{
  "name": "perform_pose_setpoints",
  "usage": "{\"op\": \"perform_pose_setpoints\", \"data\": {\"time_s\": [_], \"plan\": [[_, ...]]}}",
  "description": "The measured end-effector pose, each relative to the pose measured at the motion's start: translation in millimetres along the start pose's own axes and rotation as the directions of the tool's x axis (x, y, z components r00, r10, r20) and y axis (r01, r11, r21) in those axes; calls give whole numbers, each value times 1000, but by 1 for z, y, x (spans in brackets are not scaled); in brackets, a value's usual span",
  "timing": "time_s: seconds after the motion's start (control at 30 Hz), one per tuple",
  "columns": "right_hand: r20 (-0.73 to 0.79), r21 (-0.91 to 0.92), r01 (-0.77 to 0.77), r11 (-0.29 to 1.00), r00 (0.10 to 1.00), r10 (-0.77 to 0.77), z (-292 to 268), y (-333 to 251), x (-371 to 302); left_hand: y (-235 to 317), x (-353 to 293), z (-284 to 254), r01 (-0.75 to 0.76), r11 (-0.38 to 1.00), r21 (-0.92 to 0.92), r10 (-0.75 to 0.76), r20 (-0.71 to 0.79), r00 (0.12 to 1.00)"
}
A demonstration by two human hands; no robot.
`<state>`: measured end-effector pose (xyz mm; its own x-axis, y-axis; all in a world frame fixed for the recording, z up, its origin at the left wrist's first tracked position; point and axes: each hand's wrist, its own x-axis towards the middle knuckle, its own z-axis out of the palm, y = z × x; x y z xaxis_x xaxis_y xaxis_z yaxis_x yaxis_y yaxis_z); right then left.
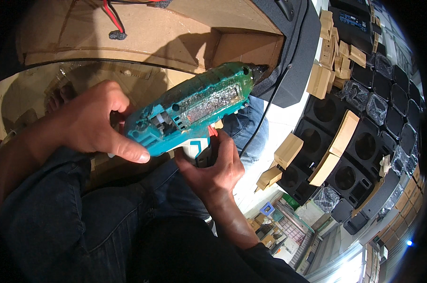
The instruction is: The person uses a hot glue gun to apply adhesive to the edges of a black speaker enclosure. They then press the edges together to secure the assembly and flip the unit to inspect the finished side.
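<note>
Open cabinet [246, 45] beyond, teal glue gun [199, 108], held in both hands [94, 119] [212, 173]

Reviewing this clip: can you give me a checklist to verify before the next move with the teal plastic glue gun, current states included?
1. Teal plastic glue gun supported by both hands: ok; bare right hand at the handle, bare left hand at the rear.
2. Dark conical nozzle clear of fingers: ok.
3. Housing clean: not ok; greyish residue crusts its side.
4. Small red trigger unpressed: cannot tell.
5. Thin black cord attached to the gun: cannot tell; it disappears behind the right hand.
</note>
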<state>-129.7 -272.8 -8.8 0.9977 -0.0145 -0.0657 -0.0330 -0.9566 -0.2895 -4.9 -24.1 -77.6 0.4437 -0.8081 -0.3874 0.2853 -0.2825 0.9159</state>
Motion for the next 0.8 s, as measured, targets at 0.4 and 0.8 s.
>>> {"op": "perform_pose_setpoints", "data": {"time_s": [0.4,0.8], "plan": [[9,3,-40,999,999,40,-1,-2,6,5,0,-3,14,997,-77,-12,16,1000],[-62,-47,-6,999,998,4,2,2,17,6,2,-5,30,997,-76,-32,-15,999]]}}
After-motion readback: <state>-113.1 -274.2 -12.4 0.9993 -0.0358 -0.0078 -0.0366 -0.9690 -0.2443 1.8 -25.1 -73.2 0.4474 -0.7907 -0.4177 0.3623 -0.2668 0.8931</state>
